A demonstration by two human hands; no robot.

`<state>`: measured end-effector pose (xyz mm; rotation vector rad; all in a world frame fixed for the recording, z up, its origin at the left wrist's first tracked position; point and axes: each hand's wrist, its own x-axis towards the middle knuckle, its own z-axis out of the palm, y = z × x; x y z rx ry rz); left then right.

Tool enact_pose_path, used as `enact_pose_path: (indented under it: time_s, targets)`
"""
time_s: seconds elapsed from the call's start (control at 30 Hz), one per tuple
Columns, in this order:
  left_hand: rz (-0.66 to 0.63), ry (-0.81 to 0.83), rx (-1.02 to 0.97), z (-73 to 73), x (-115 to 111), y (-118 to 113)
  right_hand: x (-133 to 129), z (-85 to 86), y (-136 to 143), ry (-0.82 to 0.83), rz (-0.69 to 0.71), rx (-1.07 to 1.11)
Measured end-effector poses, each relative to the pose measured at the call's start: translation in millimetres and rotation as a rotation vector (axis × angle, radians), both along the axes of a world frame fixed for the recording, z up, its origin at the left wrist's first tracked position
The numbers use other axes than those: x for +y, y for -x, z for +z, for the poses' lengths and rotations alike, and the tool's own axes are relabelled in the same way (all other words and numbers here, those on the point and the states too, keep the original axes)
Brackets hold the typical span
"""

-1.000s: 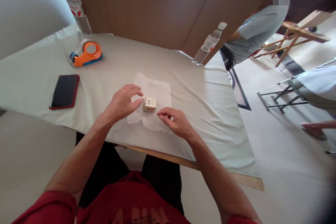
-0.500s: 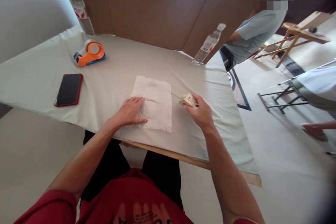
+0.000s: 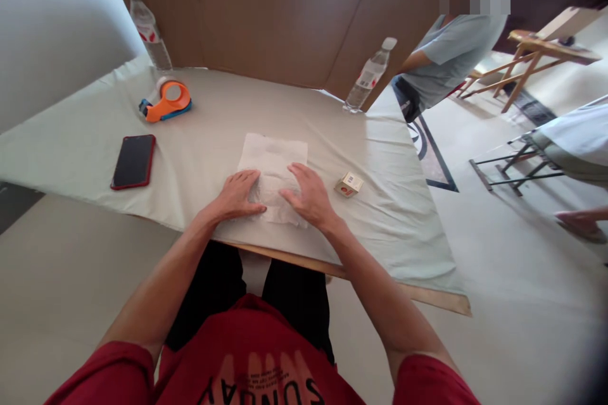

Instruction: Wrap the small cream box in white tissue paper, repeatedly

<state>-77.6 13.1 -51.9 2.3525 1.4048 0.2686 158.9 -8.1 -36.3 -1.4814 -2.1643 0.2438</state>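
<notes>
A whitish, partly see-through sheet, which looks like bubble wrap (image 3: 273, 150), lies flat on the cloth-covered table before me. My left hand (image 3: 238, 195) rests on its left edge, fingers stretched and thumb spread apart. Over its right side is my right hand (image 3: 308, 196), with fingers and thumb apart and nothing held; whether it presses on the sheet or hovers just above, I cannot tell. To the right of that hand a small cream-coloured box (image 3: 349, 184) with a red mark and a printed code sits on the cloth, touched by neither hand.
An orange and blue tape dispenser (image 3: 170, 101) and a red-cased phone (image 3: 133, 161) lie at the left. Water bottles stand at the back left (image 3: 148, 31) and back right (image 3: 370, 76) against a brown cardboard panel (image 3: 266, 12). Beyond the table's right edge a person (image 3: 451, 57) sits.
My right hand has let go of the small box, leaving it on the table, and has moved left over the sheet. My left hand has stayed on the sheet's left edge.
</notes>
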Motion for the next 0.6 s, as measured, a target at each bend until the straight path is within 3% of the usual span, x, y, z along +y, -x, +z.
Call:
enact_pose_path:
  time_s: [0.1,0.2,0.4,0.5,0.6]
  targets:
    - [-0.003,-0.012,0.001,-1.9,0,0,7,-17.1,27,0.122,-0.034,-0.119]
    - [-0.009,-0.02,0.005,-3.0,-1,-1,7,-25.8,31,0.147,-0.041,-0.188]
    - [-0.025,-0.02,-0.009,-2.7,2,3,4,-26.1,26,0.14,-0.052,-0.204]
    - [-0.035,0.006,-0.002,3.0,5,3,4,-27.5,26,0.131,-0.054,-0.196]
    - [0.003,-0.071,0.011,12.1,8,-8,5,-28.6,27,0.121,-0.055,-0.195]
